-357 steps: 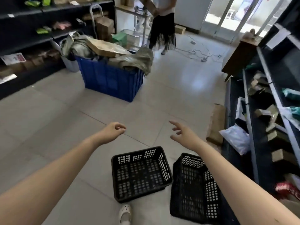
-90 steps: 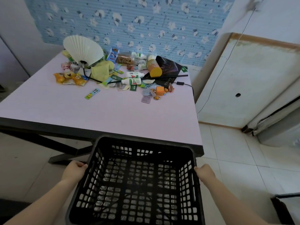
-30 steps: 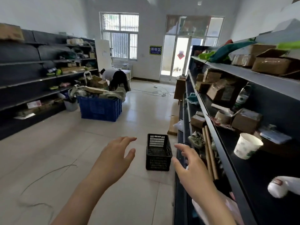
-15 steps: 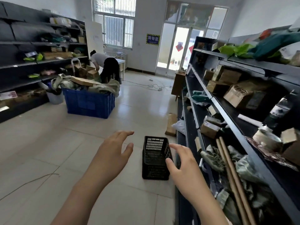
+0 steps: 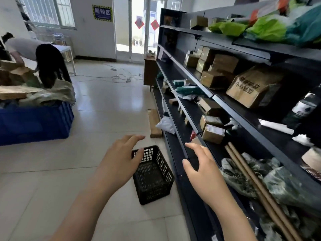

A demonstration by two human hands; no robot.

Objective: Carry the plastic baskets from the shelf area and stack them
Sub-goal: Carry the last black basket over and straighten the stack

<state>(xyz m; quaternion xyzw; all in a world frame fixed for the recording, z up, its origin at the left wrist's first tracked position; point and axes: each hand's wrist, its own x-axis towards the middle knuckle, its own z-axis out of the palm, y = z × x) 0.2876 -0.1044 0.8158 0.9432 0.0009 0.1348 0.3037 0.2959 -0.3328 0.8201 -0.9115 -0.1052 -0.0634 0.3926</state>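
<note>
Since the black basket [image 5: 152, 174] sits on the floor beside the shelf [image 5: 175, 150], my left hand [image 5: 119, 164] and right hand [image 5: 205, 173] hover spread, empty, ready for its sides.

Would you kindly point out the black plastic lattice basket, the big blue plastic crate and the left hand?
Black plastic lattice basket [image 5: 152, 186]: head view, right side wall.
Big blue plastic crate [image 5: 34, 124]: head view, front wall.
Left hand [image 5: 119, 162]: head view, back of hand.
</note>
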